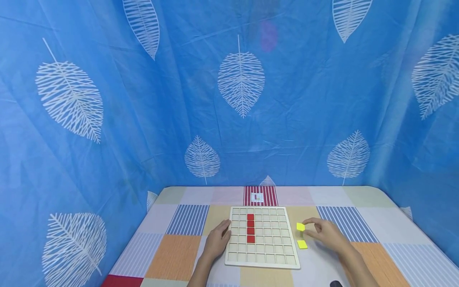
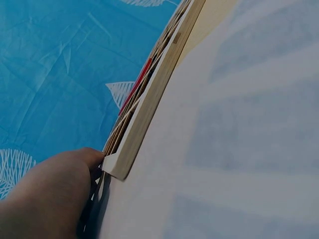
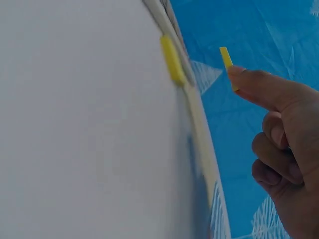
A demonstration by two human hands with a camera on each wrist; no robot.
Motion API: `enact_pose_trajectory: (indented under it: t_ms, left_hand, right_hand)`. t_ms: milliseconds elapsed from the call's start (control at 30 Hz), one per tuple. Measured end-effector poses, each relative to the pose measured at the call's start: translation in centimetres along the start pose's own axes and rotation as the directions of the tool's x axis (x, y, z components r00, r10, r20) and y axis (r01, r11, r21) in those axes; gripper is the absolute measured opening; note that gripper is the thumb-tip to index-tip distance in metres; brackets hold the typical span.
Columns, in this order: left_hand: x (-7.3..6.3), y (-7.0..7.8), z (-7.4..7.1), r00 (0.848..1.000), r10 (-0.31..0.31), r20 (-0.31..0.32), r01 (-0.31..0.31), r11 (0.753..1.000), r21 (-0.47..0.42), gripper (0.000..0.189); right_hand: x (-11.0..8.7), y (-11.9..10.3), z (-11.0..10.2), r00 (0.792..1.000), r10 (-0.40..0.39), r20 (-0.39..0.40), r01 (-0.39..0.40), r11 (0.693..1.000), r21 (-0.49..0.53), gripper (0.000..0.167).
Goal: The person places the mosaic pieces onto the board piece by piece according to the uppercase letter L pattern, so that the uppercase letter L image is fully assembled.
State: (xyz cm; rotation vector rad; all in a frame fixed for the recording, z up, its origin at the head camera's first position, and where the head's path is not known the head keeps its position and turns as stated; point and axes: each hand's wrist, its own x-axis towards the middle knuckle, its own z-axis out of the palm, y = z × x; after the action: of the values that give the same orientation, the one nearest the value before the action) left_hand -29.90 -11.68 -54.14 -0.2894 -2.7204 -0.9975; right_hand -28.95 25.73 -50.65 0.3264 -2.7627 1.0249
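A pale square grid board [image 1: 263,264] lies on the table, with several red tiles [image 1: 250,230] in one column of its cells. At the board's left edge rests my left hand [image 1: 216,241], fingertips and thumb against the rim. From the left wrist view, that hand [image 2: 55,186] is beside a corner of the board [image 2: 144,119]. My right hand [image 1: 328,235] pinches a yellow tile [image 1: 300,227] between thumb and forefinger, just right of the board. The right wrist view shows the tile [image 3: 226,57] held edge-on, other fingers curled in. A second yellow tile [image 1: 302,244] lies on the table nearby.
Behind the board lies a small card [image 1: 257,197] with a grid picture. A patchwork cloth [image 1: 175,255] covers the table, and a blue leaf-print curtain [image 1: 287,119] hangs around it. Part of a dark object [image 1: 336,284] shows at the bottom edge.
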Motion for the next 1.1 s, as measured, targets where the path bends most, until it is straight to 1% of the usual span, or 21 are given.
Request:
enact_pose_trajectory:
  t_ms: [133,300,400,533,733,867,1100]
  left_hand:
    - [-0.1,0.0,0.0,1.0,0.002,0.003,-0.002,1.0,-0.005,0.04]
    - [-0.1,0.0,-0.1,1.0,0.0,-0.006,0.0,1.0,-0.006,0.04]
    - [-0.1,-0.1,-0.1,1.0,0.009,-0.01,-0.009,1.0,0.0,0.039]
    - [-0.2,0.0,-0.1,1.0,0.014,0.0,-0.014,1.0,0.001,0.04]
    - [-0.1,0.1,-0.2,1.0,0.006,0.005,-0.006,1.0,0.001,0.04]
    - [-0.1,0.3,-0.3,1.0,-0.005,0.011,0.005,1.0,-0.003,0.04]
    - [-0.1,0.4,-0.2,1.0,-0.007,0.003,0.007,1.0,-0.01,0.04]
  right_hand:
    - [0.8,-2.1,0.5,0.995,-0.098,-0.027,0.099,0.995,0.012,0.028]
    - [1.6,-5.0,2.2,0.983,-0.181,-0.01,0.181,0.982,0.052,0.027]
    - [1.8,-6.4,3.5,0.977,-0.211,0.02,0.21,0.976,0.064,0.025]
    - [1.9,-7.7,5.0,0.973,-0.219,0.07,0.215,0.974,0.066,0.025]
    - [2.0,-8.5,6.7,0.963,-0.24,0.125,0.235,0.97,0.054,0.023]
    - [2.0,-8.4,7.4,0.961,-0.228,0.16,0.224,0.974,0.041,0.022]
    - [2.0,-8.1,8.1,0.962,-0.211,0.175,0.215,0.977,-0.003,0.021]
